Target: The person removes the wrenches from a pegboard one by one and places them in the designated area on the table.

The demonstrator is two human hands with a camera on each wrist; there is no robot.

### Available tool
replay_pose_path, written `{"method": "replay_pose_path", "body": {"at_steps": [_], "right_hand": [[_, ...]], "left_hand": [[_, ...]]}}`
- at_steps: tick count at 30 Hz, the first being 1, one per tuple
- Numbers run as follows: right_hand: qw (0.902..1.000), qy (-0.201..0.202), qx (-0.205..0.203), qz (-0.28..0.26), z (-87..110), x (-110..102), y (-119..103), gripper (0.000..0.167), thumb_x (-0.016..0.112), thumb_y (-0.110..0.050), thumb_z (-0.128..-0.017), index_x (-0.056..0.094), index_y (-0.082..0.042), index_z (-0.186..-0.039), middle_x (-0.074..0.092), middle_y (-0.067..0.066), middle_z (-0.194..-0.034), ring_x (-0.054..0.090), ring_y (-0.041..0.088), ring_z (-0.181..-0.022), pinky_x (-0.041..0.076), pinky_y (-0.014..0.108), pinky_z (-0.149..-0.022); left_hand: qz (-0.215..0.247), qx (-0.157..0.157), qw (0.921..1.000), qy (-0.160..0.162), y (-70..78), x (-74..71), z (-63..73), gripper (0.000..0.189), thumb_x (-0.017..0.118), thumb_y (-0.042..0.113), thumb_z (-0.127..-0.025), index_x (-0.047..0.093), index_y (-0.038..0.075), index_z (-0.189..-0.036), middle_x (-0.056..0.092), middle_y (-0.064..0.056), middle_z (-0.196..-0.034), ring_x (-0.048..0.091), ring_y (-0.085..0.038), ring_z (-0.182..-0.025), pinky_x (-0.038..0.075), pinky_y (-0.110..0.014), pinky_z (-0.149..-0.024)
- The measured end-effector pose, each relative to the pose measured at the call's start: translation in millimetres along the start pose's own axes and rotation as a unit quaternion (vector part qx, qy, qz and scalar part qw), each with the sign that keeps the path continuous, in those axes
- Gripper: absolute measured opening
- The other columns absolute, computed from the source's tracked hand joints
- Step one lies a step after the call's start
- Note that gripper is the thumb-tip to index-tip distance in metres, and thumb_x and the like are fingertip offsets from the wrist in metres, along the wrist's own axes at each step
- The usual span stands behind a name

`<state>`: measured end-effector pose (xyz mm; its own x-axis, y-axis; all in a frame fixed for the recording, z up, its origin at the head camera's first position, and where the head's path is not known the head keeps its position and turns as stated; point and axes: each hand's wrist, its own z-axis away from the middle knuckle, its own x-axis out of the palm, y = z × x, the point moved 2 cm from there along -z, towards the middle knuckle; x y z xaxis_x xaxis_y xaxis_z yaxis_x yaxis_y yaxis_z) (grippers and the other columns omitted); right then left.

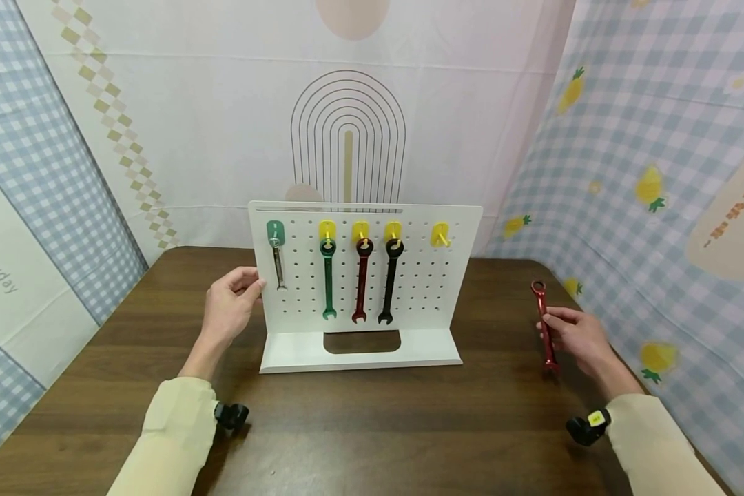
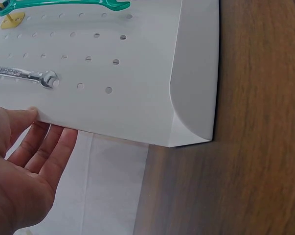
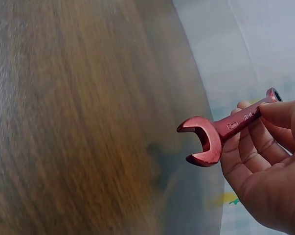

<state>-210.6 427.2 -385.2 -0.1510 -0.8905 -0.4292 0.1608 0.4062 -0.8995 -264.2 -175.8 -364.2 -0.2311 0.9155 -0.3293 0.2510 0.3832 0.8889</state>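
A white pegboard stand (image 1: 421,289) stands upright on the table. My left hand (image 1: 228,303) pinches its left edge, thumb on the front face and fingers at the edge in the left wrist view. At the right side, my right hand (image 1: 579,337) grips a red combination wrench (image 1: 542,317) between thumb and fingers, ring end up; its open jaw (image 3: 213,142) end points down. On the board hang a small silver wrench (image 1: 277,265) from a green hook (image 1: 275,231), a green wrench (image 1: 328,282), a dark red wrench (image 1: 362,282) and a black wrench (image 1: 389,286).
A yellow hook (image 1: 440,235) at the board's right end bears no wrench. The brown wooden table (image 1: 359,427) extends around the stand. A white cloth (image 1: 223,124) hangs behind it, and a blue checked cloth (image 1: 632,227) hangs close beside my right hand.
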Motion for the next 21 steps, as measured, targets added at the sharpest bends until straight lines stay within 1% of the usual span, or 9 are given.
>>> {"method": "replay_pose_path", "body": {"at_steps": [6, 13, 18, 21], "right_hand": [[0.9998, 0.003, 0.01, 0.015, 0.4, -3.6, 6.0, 0.055, 0.055, -0.022, -0.111, 0.044, 0.015, -0.15, 0.073, -0.019, -0.085, 0.07, -0.001, -0.079, 0.063, 0.027, -0.069], [1.0, 0.004, 0.009, 0.0, -0.8, -5.9, 10.8, 0.053, 0.057, -0.019, -0.11, 0.045, 0.016, -0.149, 0.075, -0.015, -0.086, 0.071, 0.002, -0.08, 0.064, 0.026, -0.069], [0.9999, 0.008, 0.012, 0.0, -2.2, -8.3, 14.2, 0.052, 0.057, -0.02, -0.11, 0.048, 0.015, -0.147, 0.074, -0.018, -0.083, 0.071, 0.001, -0.078, 0.062, 0.025, -0.068], [0.9998, 0.009, 0.012, 0.008, -2.1, -9.8, 15.7, 0.053, 0.056, -0.022, -0.111, 0.047, 0.015, -0.148, 0.074, -0.018, -0.083, 0.071, 0.002, -0.078, 0.062, 0.025, -0.068]], "left_hand": [[-0.004, -0.002, 1.0, 0.0, -0.3, -0.2, 0.2, 0.02, 0.067, 0.011, -0.105, 0.071, -0.002, -0.119, 0.074, -0.026, -0.111, 0.066, 0.001, -0.081, 0.058, -0.011, -0.07], [-0.006, -0.006, 1.0, -0.001, -0.2, -0.7, 0.7, 0.021, 0.067, 0.012, -0.105, 0.07, -0.002, -0.12, 0.074, -0.025, -0.113, 0.066, -0.001, -0.082, 0.057, -0.011, -0.07], [-0.003, -0.008, 1.0, -0.002, -0.5, -0.6, 0.4, 0.021, 0.067, 0.012, -0.105, 0.07, -0.002, -0.12, 0.073, -0.025, -0.114, 0.066, 0.001, -0.083, 0.058, -0.011, -0.071], [-0.002, -0.009, 1.0, -0.003, -0.2, -0.5, 0.2, 0.021, 0.067, 0.012, -0.105, 0.07, -0.002, -0.12, 0.073, -0.025, -0.114, 0.066, 0.0, -0.083, 0.058, -0.011, -0.071]]}}
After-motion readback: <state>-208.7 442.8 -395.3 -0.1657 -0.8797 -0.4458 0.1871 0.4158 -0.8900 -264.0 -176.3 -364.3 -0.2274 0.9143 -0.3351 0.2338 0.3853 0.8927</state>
